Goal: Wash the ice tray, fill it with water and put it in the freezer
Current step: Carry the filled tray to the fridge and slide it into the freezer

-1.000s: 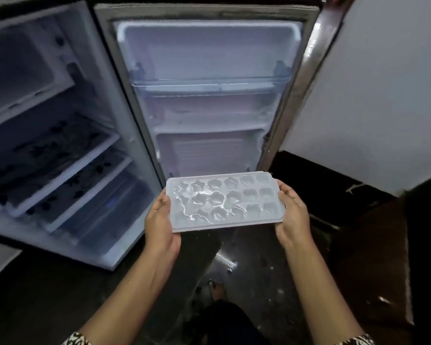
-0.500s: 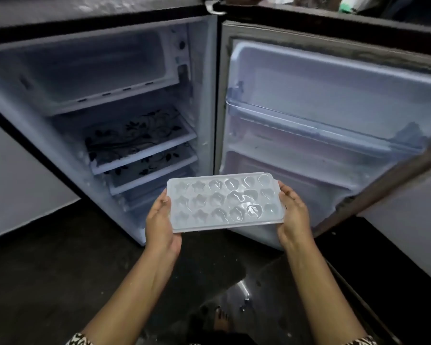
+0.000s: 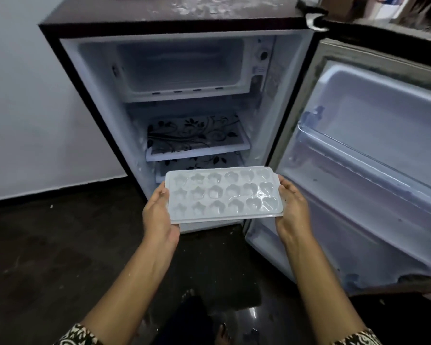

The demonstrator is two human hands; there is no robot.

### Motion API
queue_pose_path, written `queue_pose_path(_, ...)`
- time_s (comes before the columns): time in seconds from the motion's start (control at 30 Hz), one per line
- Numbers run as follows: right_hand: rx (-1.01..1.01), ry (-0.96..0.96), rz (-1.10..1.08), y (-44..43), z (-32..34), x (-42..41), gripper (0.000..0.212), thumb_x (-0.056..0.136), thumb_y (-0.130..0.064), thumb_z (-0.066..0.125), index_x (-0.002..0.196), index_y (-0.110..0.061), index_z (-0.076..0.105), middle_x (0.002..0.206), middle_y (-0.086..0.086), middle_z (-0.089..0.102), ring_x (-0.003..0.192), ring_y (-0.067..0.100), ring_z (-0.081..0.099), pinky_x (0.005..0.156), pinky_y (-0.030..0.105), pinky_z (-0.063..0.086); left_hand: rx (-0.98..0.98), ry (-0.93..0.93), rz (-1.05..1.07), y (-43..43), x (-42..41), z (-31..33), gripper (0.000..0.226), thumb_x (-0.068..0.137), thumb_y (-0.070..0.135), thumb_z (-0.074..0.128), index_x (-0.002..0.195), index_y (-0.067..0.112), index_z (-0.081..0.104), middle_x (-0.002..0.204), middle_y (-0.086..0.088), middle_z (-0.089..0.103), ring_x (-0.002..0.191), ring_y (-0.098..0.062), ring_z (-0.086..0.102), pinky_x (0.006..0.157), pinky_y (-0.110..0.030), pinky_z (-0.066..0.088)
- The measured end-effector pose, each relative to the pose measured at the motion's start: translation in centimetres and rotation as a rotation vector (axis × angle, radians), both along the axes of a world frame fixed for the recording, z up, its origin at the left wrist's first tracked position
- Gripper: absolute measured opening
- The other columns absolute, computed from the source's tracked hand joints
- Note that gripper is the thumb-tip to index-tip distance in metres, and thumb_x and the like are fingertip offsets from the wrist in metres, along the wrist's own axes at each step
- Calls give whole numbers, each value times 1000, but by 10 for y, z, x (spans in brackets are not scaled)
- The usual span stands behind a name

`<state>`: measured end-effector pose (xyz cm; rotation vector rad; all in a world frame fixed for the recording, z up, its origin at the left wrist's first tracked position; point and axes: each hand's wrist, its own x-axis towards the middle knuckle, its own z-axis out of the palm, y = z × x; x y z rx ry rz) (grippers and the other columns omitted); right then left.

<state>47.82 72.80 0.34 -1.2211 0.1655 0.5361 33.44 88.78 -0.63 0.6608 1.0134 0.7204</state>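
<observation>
A white ice tray [image 3: 223,194] with several star- and heart-shaped cells holds glistening water and is kept roughly level in front of an open small fridge [image 3: 139,26]. My left hand [image 3: 158,215] grips its left short edge. My right hand [image 3: 292,211] grips its right short edge. The freezer compartment [image 3: 182,67] sits at the top of the fridge interior, open and bare, well above and behind the tray.
Two shelves with a black floral pattern [image 3: 197,139] lie below the freezer. The fridge door [image 3: 373,155] stands swung open to the right with bare door racks. A white wall [image 3: 35,115] is at the left, the dark floor [image 3: 60,257] below, and my foot [image 3: 222,332] underneath.
My view has swung left, so the fridge interior now faces me and the door has shifted to the right. The tray stays level between both hands.
</observation>
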Motion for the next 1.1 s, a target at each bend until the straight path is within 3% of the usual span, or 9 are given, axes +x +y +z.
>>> queue_pose_path(0.3, 29, -32, 65, 67, 16, 27, 25, 94, 3, 42, 92, -12, 62, 72, -3, 70, 59, 8, 65, 54, 22, 54, 49, 0, 76, 58, 20, 13, 25, 100, 10, 46, 115, 12, 66, 101, -4, 72, 86, -19, 71, 63, -30, 59)
queue_pose_path(0.43, 26, -49, 95, 96, 20, 41, 25, 94, 2, 43, 91, -14, 63, 66, -7, 70, 57, 8, 65, 55, 23, 53, 50, 9, 96, 86, 35, 17, 27, 99, 9, 49, 121, 6, 63, 115, -12, 68, 106, -28, 65, 92, -45, 53)
queue_pose_path(0.5, 40, -45, 85, 111, 23, 48, 25, 93, 2, 42, 98, -10, 63, 74, -2, 70, 60, 10, 65, 54, 22, 54, 53, 12, 99, 101, 43, 18, 29, 98, 10, 50, 124, 7, 62, 118, -11, 67, 108, -27, 65, 95, -45, 52)
queue_pose_path(0.6, 49, -51, 70, 133, 28, 61, 27, 93, 3, 39, 104, -7, 62, 83, 3, 67, 62, 11, 65, 53, 21, 53, 67, 24, 112, 123, 56, 23, 29, 98, 11, 51, 125, 9, 62, 117, -9, 68, 105, -25, 66, 90, -42, 55)
queue_pose_path(0.73, 57, -44, 46, 162, 35, 80, 29, 92, 5, 38, 93, -11, 62, 81, 2, 66, 65, 14, 63, 60, 27, 53, 106, 29, 143, 154, 76, 30, 27, 97, 9, 53, 122, 8, 64, 113, -8, 69, 98, -23, 68, 78, -35, 59)
queue_pose_path(0.83, 56, -50, 50, 180, 37, 99, 28, 91, 5, 37, 94, -9, 61, 86, 5, 66, 70, 18, 63, 61, 30, 53, 121, 27, 141, 176, 93, 35, 27, 95, 8, 54, 119, 10, 65, 115, -8, 68, 103, -25, 67, 87, -42, 56)
queue_pose_path(0.97, 65, -82, 61, 203, 40, 125, 29, 89, 8, 37, 88, -9, 60, 81, 4, 66, 69, 17, 63, 59, 28, 53, 147, 0, 151, 196, 117, 41, 26, 96, 6, 49, 117, 7, 65, 105, -10, 69, 85, -22, 68, 65, -31, 59)
queue_pose_path(1.1, 89, -119, 99, 222, 41, 151, 30, 87, 11, 38, 84, -8, 61, 81, 8, 65, 70, 21, 63, 65, 33, 53, 166, -47, 146, 212, 139, 41, 23, 93, 2, 46, 100, 7, 68, 93, -9, 68, 73, -21, 67, 63, -32, 59)
